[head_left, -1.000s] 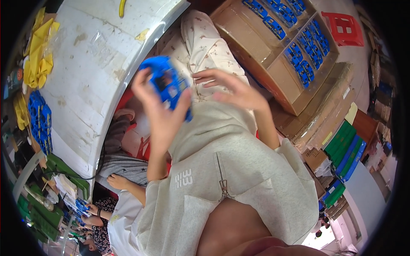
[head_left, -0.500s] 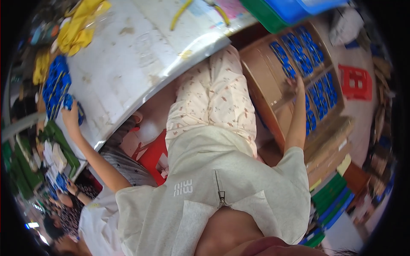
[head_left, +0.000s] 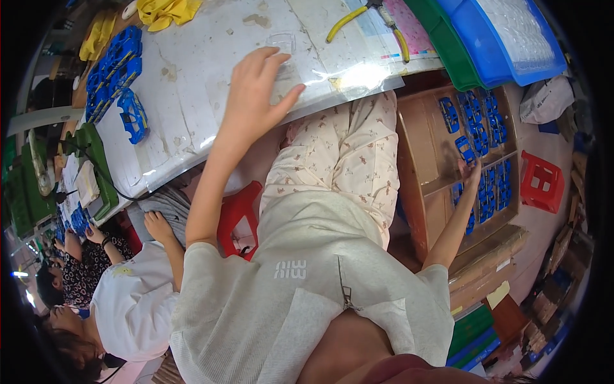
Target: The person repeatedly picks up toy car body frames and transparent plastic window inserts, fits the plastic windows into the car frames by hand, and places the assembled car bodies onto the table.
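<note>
Head view: your left fingers [head_left: 259, 59] spread, empty; your right fingers [head_left: 471, 170] meet a blue shell [head_left: 465, 148], grip unclear; slack pinching could tip it against neighbouring shells [head_left: 474, 116] beyond.

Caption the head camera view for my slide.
Left hand over a white table, right hand at a blue part in a cardboard box.

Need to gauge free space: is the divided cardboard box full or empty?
Partly full: blue parts sit in rows inside the cardboard box, while bare cardboard shows along its left side.
</note>
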A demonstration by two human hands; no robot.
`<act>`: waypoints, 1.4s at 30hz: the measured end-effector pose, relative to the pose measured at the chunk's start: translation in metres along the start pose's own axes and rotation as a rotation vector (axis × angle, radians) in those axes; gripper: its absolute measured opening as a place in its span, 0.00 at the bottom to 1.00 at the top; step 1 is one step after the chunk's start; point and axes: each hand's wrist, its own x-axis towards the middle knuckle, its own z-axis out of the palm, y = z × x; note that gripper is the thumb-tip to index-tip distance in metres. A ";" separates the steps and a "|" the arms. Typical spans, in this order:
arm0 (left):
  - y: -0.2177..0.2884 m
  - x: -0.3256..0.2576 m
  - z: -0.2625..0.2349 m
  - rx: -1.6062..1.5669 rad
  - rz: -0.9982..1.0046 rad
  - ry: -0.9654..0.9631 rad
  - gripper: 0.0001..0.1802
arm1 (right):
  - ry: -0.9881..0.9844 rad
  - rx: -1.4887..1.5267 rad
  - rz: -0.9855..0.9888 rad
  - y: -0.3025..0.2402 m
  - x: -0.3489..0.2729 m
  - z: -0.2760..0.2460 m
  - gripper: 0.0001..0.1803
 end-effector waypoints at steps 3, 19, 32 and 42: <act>0.002 -0.007 0.020 -0.018 -0.014 0.010 0.27 | -0.005 -0.083 -0.056 -0.022 -0.068 0.034 0.27; 0.019 -0.021 0.034 -0.086 0.034 -0.013 0.19 | -0.676 0.165 0.053 0.037 -0.301 0.182 0.30; 0.083 -0.068 0.032 -0.498 0.426 0.050 0.10 | -0.718 0.279 0.117 0.040 -0.373 0.245 0.29; 0.108 -0.076 0.030 -0.505 0.595 -0.022 0.15 | -0.943 0.294 0.033 0.037 -0.369 0.243 0.27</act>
